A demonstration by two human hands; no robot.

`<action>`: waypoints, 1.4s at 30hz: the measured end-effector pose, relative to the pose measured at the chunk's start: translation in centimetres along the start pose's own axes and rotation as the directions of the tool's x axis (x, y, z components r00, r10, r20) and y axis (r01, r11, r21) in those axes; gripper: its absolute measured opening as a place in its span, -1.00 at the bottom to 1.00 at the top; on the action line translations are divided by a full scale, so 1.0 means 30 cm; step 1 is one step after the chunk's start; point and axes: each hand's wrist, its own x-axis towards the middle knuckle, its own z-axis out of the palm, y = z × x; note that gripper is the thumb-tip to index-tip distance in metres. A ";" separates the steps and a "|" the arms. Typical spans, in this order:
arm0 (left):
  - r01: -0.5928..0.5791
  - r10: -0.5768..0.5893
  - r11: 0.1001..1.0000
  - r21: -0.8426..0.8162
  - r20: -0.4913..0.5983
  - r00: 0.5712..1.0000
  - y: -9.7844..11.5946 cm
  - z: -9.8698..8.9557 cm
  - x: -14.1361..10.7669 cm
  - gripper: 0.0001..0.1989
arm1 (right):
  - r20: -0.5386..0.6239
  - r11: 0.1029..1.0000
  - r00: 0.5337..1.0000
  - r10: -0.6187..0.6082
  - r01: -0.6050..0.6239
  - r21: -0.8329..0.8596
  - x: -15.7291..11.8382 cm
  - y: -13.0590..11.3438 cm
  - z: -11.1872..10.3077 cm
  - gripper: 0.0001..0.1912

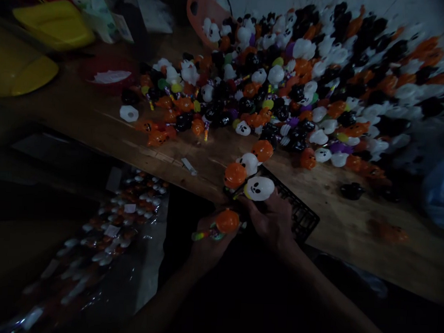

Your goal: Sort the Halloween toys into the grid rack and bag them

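My left hand [212, 241] is closed around an orange pumpkin toy [227, 220] with a colourful candy-filled tube sticking out to the left. My right hand [274, 219] has its fingers closed on a white skull-faced toy [259, 188], just above a black slatted rack [303, 219] at the table's front edge. Right behind the skull toy are an orange toy [235, 175], a white one [249, 163] and another orange one [262, 150], in a row at the rack's far end. The lower part of the rack is hidden by my hands.
A big heap of orange, white, black and purple toys [283, 76] covers the back of the wooden table [215, 159]. A red bowl [108, 75] and yellow containers [54, 24] stand at the left. Bagged toys [110, 230] lie below the table edge.
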 end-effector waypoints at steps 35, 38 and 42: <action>-0.049 0.048 0.998 0.051 0.017 0.999 -0.007 -0.002 0.010 -0.90 | 0.087 0.870 0.926 0.366 -0.374 0.320 0.006 0.030 -0.024 -0.80; -0.082 0.079 0.993 0.082 0.038 0.996 -0.004 -0.006 0.012 -0.89 | 0.068 0.851 0.908 0.414 -0.412 0.326 0.002 0.029 -0.030 -0.76; -0.120 0.112 0.987 0.104 0.080 0.991 -0.022 -0.010 0.011 -0.85 | 0.110 0.891 0.941 0.319 -0.337 0.303 0.009 0.015 -0.029 -0.82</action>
